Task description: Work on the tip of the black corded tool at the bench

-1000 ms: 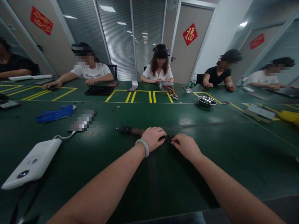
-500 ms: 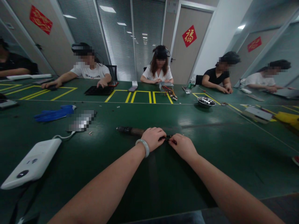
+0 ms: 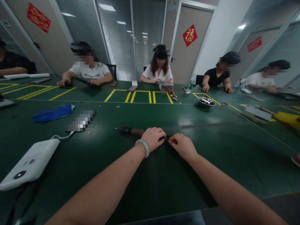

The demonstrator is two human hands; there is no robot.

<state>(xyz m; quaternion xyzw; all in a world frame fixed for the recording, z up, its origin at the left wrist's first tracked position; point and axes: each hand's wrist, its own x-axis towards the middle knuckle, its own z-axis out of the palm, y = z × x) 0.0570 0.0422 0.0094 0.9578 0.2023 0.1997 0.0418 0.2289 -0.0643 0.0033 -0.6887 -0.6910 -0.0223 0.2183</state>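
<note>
An electric screwdriver (image 3: 136, 132), with a brown body and a black collar and tip at its left end, lies across the green table in front of me. My left hand (image 3: 152, 137) is wrapped over its body from above and hides much of it; a pale bangle circles that wrist. Close beside, my right hand (image 3: 184, 144) has its fingers pinched together at the tool's right end, on a small dark part. What that part is I cannot make out, since both hands cover it.
On the left lie a blue glove (image 3: 53, 113), a phone (image 3: 81, 121) and a white device (image 3: 30, 164) cabled to it. A steel bowl (image 3: 206, 102) and a water bottle (image 3: 191, 84) stand farther back. Several people sit across the table (image 3: 122, 187).
My hands keep the same hold on the screwdriver, with barely any finger movement. Across the table, a person at the left has tilted up a dark panel, and one in black has spread their hands.
</note>
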